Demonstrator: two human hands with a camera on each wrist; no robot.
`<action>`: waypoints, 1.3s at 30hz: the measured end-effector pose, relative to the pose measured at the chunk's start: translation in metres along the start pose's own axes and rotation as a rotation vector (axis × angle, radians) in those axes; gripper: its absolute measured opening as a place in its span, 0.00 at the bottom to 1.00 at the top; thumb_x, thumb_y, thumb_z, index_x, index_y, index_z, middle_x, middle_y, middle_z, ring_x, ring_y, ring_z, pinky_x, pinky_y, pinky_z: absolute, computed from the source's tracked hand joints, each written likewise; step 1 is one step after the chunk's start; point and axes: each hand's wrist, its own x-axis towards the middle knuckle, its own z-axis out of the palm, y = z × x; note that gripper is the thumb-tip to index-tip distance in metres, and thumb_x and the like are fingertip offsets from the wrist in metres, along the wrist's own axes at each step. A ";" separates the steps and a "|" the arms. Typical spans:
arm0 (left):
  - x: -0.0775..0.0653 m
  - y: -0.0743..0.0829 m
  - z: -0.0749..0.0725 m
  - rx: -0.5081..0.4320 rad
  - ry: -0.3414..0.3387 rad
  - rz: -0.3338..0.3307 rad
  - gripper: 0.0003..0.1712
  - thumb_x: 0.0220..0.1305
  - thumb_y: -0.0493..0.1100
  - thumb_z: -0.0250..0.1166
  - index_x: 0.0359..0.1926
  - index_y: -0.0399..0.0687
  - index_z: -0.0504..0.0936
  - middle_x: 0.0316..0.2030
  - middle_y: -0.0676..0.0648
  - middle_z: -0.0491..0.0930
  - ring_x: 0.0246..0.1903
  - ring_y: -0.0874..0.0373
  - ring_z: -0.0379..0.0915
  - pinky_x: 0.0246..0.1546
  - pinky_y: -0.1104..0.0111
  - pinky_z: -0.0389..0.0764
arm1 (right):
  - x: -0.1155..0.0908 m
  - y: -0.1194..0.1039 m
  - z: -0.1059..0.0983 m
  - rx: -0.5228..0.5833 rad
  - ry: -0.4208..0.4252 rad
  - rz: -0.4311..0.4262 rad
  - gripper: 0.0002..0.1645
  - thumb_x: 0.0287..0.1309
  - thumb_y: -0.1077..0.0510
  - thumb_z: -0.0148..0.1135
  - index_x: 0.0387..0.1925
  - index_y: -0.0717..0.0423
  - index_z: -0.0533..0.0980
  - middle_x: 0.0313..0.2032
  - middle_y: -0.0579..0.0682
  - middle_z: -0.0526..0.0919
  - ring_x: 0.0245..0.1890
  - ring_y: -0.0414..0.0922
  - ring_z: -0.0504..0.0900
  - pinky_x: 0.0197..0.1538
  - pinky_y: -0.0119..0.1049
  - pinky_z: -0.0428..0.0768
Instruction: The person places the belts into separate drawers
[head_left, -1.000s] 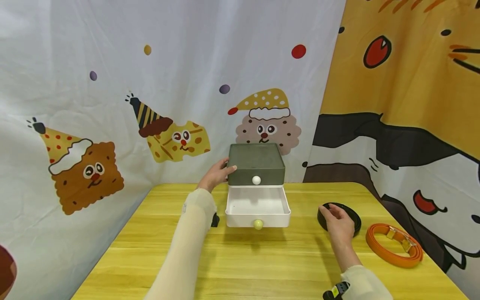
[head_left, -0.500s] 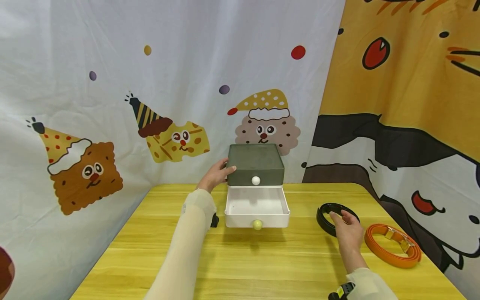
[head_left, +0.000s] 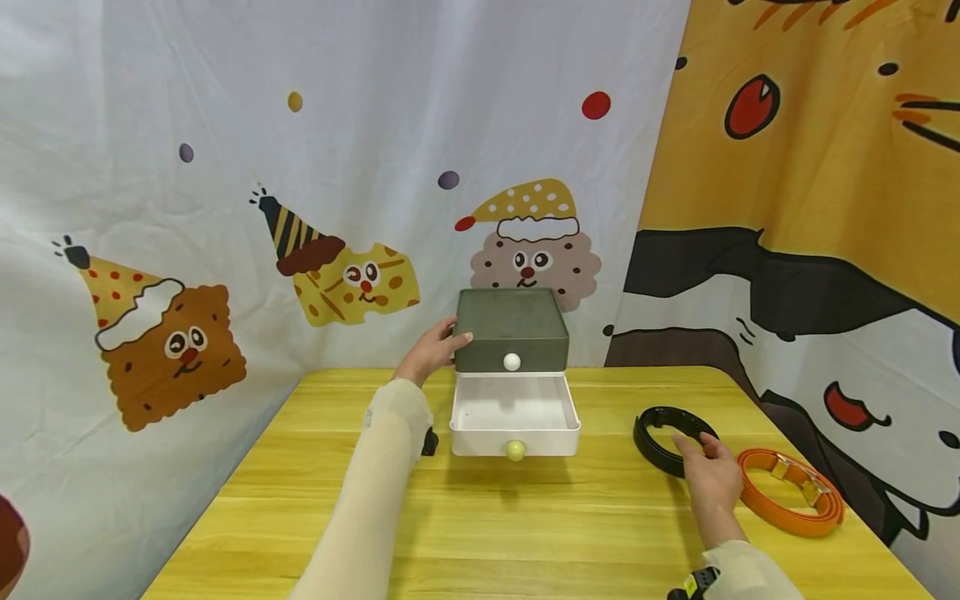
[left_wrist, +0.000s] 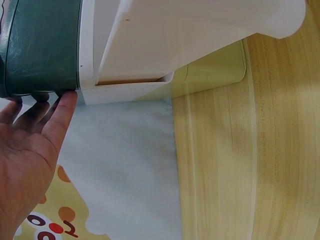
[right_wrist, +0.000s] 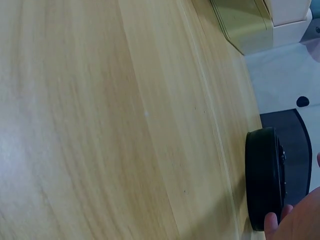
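Note:
A small drawer unit (head_left: 512,317) stands at the table's back, with a dark green top section and a white knob. Below it a white drawer (head_left: 513,442) with a yellow-green knob is pulled out. My left hand (head_left: 430,348) rests against the green section's left side, thumb near the front corner; in the left wrist view its fingers (left_wrist: 60,117) stretch along that side. To the right lies a coiled black belt (head_left: 654,454). My right hand (head_left: 712,481) is over the belt's near right edge, fingers loosely bent; in the right wrist view the fingertips (right_wrist: 270,220) overlap its end.
A coiled orange belt (head_left: 787,521) with gold buckles lies just right of my right hand. The wooden table (head_left: 525,533) meets a printed cloth backdrop (head_left: 375,108) behind. A pale yellow-green bottom section (left_wrist: 215,67) sits under the white drawer.
My right hand has slid right and nearer to me, from over the middle of the black belt to its near right edge. The belt and my left hand stay put.

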 end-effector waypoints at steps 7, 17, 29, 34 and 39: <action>0.001 -0.001 0.001 -0.007 0.003 0.004 0.42 0.74 0.52 0.59 0.79 0.49 0.50 0.77 0.42 0.46 0.73 0.43 0.52 0.66 0.49 0.66 | 0.002 0.001 -0.004 -0.012 0.003 0.015 0.43 0.64 0.39 0.60 0.68 0.65 0.67 0.65 0.68 0.67 0.64 0.63 0.64 0.67 0.55 0.64; 0.002 -0.002 0.000 -0.020 0.002 -0.002 0.42 0.73 0.53 0.60 0.79 0.51 0.50 0.77 0.42 0.46 0.73 0.43 0.51 0.66 0.49 0.66 | 0.004 0.002 -0.008 -0.068 -0.023 0.032 0.44 0.63 0.41 0.62 0.69 0.67 0.65 0.66 0.71 0.65 0.66 0.66 0.61 0.69 0.57 0.60; 0.000 -0.002 0.000 -0.019 -0.001 -0.007 0.42 0.73 0.53 0.59 0.79 0.51 0.50 0.78 0.43 0.45 0.73 0.44 0.52 0.66 0.49 0.66 | 0.007 0.012 -0.012 -0.131 -0.118 0.045 0.50 0.61 0.43 0.66 0.71 0.71 0.59 0.67 0.77 0.59 0.68 0.71 0.54 0.71 0.59 0.54; -0.002 -0.001 0.000 -0.016 -0.001 -0.006 0.42 0.73 0.53 0.59 0.79 0.52 0.50 0.78 0.43 0.45 0.73 0.44 0.51 0.66 0.49 0.66 | 0.010 0.015 -0.012 -0.153 -0.166 0.046 0.50 0.61 0.45 0.67 0.72 0.69 0.58 0.69 0.77 0.56 0.69 0.71 0.52 0.70 0.61 0.54; -0.002 0.000 0.001 -0.013 -0.002 -0.009 0.42 0.73 0.53 0.60 0.79 0.52 0.50 0.78 0.43 0.45 0.73 0.44 0.50 0.66 0.50 0.66 | 0.015 0.017 -0.013 -0.171 -0.212 0.039 0.49 0.61 0.45 0.67 0.73 0.67 0.58 0.69 0.77 0.53 0.69 0.71 0.52 0.69 0.62 0.54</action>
